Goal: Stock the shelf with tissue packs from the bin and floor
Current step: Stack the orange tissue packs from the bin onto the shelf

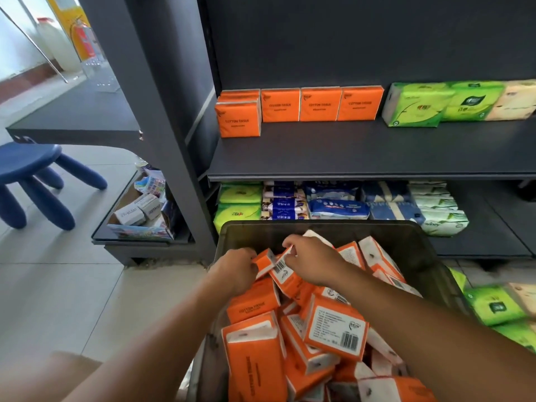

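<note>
A dark bin (pixel 406 236) in front of me is heaped with several orange tissue packs (pixel 333 326). My left hand (pixel 236 269) grips one orange pack (pixel 262 264) near the bin's far left. My right hand (pixel 311 261) pinches another orange pack (pixel 284 271) with a barcode label, right beside the first. On the dark shelf (pixel 362 152) above, several orange packs (pixel 320 103) stand upright in a row at the back left, with one more pack (pixel 238 118) set in front. Green tissue packs (pixel 497 307) lie on the floor at right.
Green and beige tissue packs (pixel 441 101) fill the shelf's right end. The lower shelf holds green, blue and white packs (pixel 336 204). A blue stool (pixel 32 181) stands on the tiled floor at left, near a low side shelf with small boxes (pixel 139 211).
</note>
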`<action>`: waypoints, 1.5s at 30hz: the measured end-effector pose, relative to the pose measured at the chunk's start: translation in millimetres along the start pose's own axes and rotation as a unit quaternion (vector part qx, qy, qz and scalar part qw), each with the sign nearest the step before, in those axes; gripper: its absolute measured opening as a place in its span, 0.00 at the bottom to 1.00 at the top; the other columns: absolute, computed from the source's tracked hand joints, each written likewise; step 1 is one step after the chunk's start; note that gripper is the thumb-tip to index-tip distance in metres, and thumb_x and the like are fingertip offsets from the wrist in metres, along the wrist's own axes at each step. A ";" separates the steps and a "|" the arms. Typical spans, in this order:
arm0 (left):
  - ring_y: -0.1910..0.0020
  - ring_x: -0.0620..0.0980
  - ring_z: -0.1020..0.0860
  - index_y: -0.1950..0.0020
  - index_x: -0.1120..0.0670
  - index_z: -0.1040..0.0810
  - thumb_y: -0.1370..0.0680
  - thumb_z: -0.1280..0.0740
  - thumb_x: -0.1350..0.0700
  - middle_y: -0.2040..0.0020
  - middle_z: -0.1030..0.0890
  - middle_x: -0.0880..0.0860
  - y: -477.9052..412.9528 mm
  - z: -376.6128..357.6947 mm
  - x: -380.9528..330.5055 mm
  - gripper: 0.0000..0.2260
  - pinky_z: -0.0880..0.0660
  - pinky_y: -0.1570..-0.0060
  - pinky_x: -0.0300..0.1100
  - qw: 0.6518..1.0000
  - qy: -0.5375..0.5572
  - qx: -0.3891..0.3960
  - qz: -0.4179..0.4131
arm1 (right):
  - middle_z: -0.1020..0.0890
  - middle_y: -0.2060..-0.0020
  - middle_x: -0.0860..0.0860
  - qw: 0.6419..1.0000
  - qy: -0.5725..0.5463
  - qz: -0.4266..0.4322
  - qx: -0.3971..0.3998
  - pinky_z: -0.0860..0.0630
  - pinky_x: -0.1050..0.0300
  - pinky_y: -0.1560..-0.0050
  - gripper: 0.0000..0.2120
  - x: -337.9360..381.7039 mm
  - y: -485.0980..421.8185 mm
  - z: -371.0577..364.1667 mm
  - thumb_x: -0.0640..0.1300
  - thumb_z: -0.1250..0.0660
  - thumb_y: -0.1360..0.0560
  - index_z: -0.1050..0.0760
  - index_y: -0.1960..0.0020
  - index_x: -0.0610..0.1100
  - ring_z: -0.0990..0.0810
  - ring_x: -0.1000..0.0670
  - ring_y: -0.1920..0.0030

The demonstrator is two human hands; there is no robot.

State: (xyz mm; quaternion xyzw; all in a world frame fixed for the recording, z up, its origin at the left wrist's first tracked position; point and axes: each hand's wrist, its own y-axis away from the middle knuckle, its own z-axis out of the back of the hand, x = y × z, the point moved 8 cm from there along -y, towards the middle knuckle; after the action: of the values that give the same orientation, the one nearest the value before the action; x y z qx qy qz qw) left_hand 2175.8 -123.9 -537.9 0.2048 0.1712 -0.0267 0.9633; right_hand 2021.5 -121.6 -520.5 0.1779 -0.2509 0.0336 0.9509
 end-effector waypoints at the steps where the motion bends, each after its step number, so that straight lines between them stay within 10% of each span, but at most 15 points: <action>1: 0.53 0.49 0.20 0.46 0.46 0.23 0.20 0.40 0.54 0.49 0.18 0.49 -3.0 -4.0 3.2 0.08 0.22 0.51 0.45 1.000 -0.008 0.001 0.001 | 0.19 0.43 0.51 1.000 -0.022 -0.007 0.007 0.21 0.51 0.46 0.17 1.8 -5.2 -6.9 0.50 0.39 0.19 0.28 0.32 0.51 0.20 0.52 0.48; 8: 0.44 0.51 0.21 0.35 0.49 0.26 0.18 0.42 0.53 0.41 0.21 0.51 -15.9 -34.0 16.5 0.13 0.23 0.42 0.47 0.997 -0.066 0.045 -0.023 | 0.18 0.48 0.46 0.991 -0.111 -0.074 0.011 0.24 0.55 0.58 0.12 12.0 -64.8 -29.9 0.44 0.39 0.20 0.23 0.40 0.42 0.19 0.48 0.52; 13: 0.26 0.56 0.34 0.19 0.51 0.47 0.17 0.43 0.55 0.21 0.40 0.54 -26.4 -44.5 19.7 0.26 0.35 0.28 0.50 0.993 -0.070 0.093 -0.021 | 0.20 0.56 0.46 0.992 -0.053 -0.115 0.017 0.27 0.56 0.57 0.10 14.0 -100.9 -46.7 0.47 0.40 0.19 0.24 0.48 0.41 0.20 0.46 0.55; 17: 0.38 0.55 0.23 0.29 0.52 0.30 0.19 0.41 0.55 0.34 0.24 0.54 -33.5 -42.2 17.1 0.17 0.26 0.39 0.48 0.994 -0.061 0.086 -0.037 | 0.20 0.40 0.43 0.985 0.088 -0.140 0.044 0.33 0.47 0.36 0.16 18.1 -112.4 -66.4 0.52 0.38 0.19 0.23 0.39 0.43 0.24 0.41 0.37; 22: 0.44 0.55 0.20 0.40 0.55 0.21 0.20 0.38 0.57 0.43 0.19 0.55 -41.4 -43.3 21.4 0.11 0.24 0.45 0.47 0.992 -0.079 0.095 -0.015 | 0.19 0.43 0.45 0.972 0.093 -0.167 0.137 0.43 0.45 0.31 0.14 11.0 -107.3 -89.6 0.52 0.40 0.19 0.22 0.43 0.44 0.24 0.42 0.37; 27: 0.46 0.54 0.20 0.40 0.53 0.21 0.21 0.37 0.56 0.44 0.19 0.53 -41.7 -40.6 22.6 0.11 0.23 0.44 0.47 0.996 -0.038 0.082 -0.012 | 0.22 0.50 0.45 0.966 -0.051 -0.208 0.143 0.24 0.51 0.45 0.17 2.4 -97.7 -90.3 0.50 0.34 0.22 0.29 0.36 0.44 0.23 0.43 0.46; 32: 0.46 0.55 0.20 0.42 0.52 0.21 0.21 0.41 0.56 0.43 0.19 0.54 -32.1 -27.7 19.5 0.12 0.24 0.47 0.46 0.998 0.038 0.045 -0.007 | 0.23 0.38 0.44 0.969 -0.109 -0.211 0.066 0.24 0.44 0.39 0.27 1.4 -86.9 -75.8 0.49 0.32 0.26 0.35 0.30 0.49 0.27 0.39 0.34; 39: 0.37 0.56 0.25 0.29 0.52 0.31 0.22 0.40 0.59 0.36 0.25 0.54 -13.6 8.8 17.6 0.21 0.28 0.42 0.46 0.990 0.120 -0.070 0.026 | 0.22 0.45 0.49 0.961 -0.249 -0.125 -0.002 0.17 0.45 0.50 0.23 4.1 -59.5 -19.6 0.37 0.30 0.24 0.31 0.36 0.56 0.18 0.45 0.50; 45: 0.54 0.47 0.19 0.35 0.49 0.32 0.20 0.36 0.56 0.48 0.18 0.49 -0.3 21.2 7.9 0.14 0.23 0.56 0.42 0.964 0.256 -0.056 0.043 | 0.21 0.45 0.48 0.926 -0.364 -0.058 -0.079 0.20 0.54 0.61 0.21 -6.3 -30.8 46.8 0.35 0.29 0.25 0.28 0.42 0.57 0.19 0.49 0.50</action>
State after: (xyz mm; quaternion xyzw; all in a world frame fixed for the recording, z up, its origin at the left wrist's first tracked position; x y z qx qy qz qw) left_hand 2189.9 -132.6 -522.6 0.1581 0.4041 0.0771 0.8977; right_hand 1999.0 -166.9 -495.6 0.1161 -0.5710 -0.1085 0.8054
